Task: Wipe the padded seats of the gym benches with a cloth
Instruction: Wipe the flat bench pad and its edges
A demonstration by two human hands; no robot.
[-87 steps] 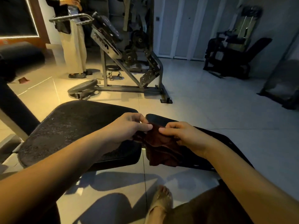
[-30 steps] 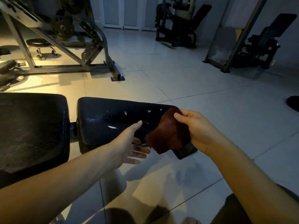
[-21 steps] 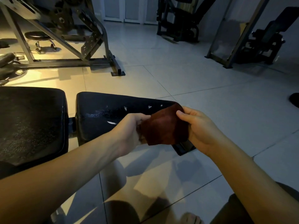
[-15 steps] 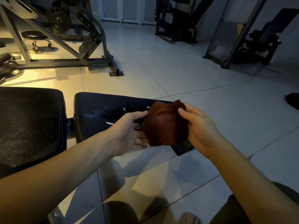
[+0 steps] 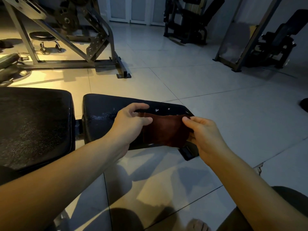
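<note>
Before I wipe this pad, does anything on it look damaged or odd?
Yes. The narrow seat pad has small white nicks along its far edge, and a pale scuffed patch beside the left hand; they look like torn vinyl, though lint cannot be ruled out.

The seat pad [image 5: 103, 117] has its left half bare and reachable from above. Its right half is covered by the cloth [image 5: 165, 129], held at each edge by the left hand [image 5: 131, 122] and the right hand [image 5: 205, 135]. Just left of the seat pad, a narrow gap with a metal link separates it from the larger pad [image 5: 33, 127]. Beyond the seat pad, tiled floor [image 5: 233, 114] lies open up to the machine frame [image 5: 66, 63]. The floor to the pad's right is open too.
</note>
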